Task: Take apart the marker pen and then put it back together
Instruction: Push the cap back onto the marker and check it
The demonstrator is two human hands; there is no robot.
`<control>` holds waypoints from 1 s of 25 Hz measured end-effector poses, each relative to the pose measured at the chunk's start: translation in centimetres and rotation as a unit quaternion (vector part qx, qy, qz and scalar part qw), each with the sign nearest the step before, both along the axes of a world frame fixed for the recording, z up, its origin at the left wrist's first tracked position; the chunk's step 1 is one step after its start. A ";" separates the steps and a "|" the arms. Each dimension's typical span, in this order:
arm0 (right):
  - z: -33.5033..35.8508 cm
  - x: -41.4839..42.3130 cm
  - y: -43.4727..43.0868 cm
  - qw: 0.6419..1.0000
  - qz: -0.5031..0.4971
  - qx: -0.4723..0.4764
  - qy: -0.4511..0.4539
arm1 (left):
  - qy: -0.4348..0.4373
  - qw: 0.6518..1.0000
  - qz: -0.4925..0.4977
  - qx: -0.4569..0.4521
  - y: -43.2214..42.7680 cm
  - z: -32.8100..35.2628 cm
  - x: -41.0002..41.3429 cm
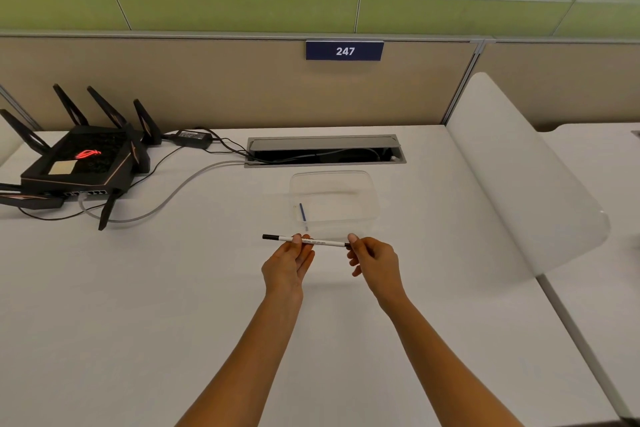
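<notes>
Both forearms are reaching in over the white desk. Left hand is pinching the pen mid-barrel; pen is lying level, long axis left-right, black cap sticking out past my left fingers. Right hand is pinching the far right end. Barrel is slim, white, smooth plastic with print. Clear tub is sitting just behind.

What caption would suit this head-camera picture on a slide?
Both hands, left hand and right hand, hold a white marker pen level above the desk.
</notes>
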State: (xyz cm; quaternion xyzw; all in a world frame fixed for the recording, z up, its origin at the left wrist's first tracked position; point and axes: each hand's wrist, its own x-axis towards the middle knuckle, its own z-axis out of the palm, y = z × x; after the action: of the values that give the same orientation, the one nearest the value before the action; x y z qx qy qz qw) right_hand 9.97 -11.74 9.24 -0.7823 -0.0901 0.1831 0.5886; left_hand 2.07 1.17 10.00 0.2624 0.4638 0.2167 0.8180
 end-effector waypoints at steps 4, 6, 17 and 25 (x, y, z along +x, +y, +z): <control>-0.3 -0.1 -0.2 1.000 0.007 0.028 -0.005 | -0.001 1.000 0.003 0.002 0.2 0.0 -0.1; -0.1 -0.2 0.0 1.000 -0.001 0.008 0.000 | -0.001 1.000 -0.001 0.004 0.1 0.0 0.0; 0.0 -0.4 0.4 1.000 -0.012 0.007 -0.005 | -0.007 1.000 -0.002 0.004 0.0 0.0 0.2; 0.2 -0.5 0.4 0.999 -0.042 0.015 0.018 | -0.011 1.000 -0.004 0.005 -0.1 0.0 0.2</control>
State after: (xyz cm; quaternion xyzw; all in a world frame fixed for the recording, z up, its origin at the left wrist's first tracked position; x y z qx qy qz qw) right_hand 9.46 -11.39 9.46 -0.7730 -0.0494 0.1712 0.6088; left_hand 2.26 1.05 10.02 0.2660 0.4528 0.2180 0.8226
